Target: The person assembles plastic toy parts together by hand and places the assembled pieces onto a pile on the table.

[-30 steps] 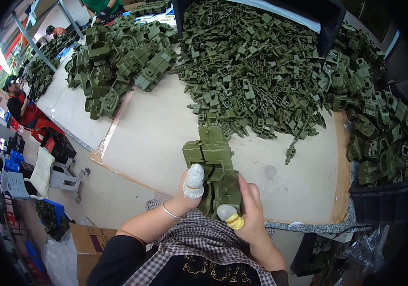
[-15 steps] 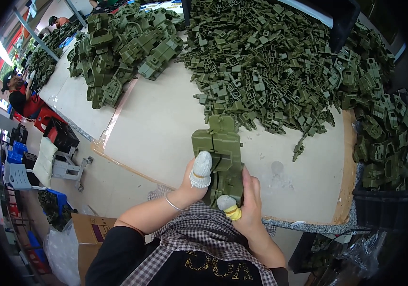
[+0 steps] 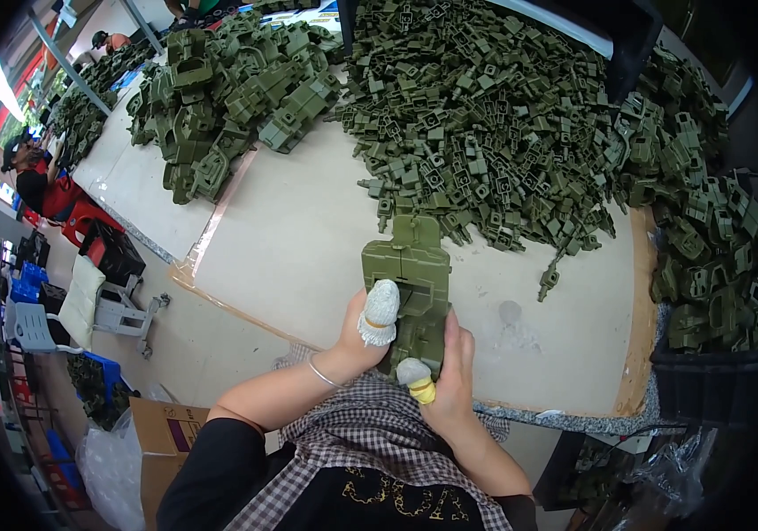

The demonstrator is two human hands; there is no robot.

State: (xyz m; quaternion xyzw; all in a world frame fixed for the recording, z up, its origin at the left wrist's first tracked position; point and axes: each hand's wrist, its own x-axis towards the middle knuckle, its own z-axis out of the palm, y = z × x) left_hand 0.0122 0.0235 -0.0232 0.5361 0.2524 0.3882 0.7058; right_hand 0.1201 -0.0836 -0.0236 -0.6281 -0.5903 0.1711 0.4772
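Between my hands, just past the table's near edge, is an olive-green plastic toy vehicle body with a square opening and a seam down its middle. My left hand grips its left side, and a white cover wraps that thumb, which presses on the top near the opening. From the right, my right hand holds the near end, fingers along the side. Its thumb, in a grey and yellow cover, lies on the near part. The fingers underneath are hidden.
A big heap of small green parts with barrels covers the table's far side. Larger green bodies are piled at far left, more green parts at right. A cardboard box stands lower left. A co-worker is at far left.
The dark gap along the body's near part looks narrower, and the body is turned slightly. My right hand and its thumb have shifted a little left. Both hands keep their hold.
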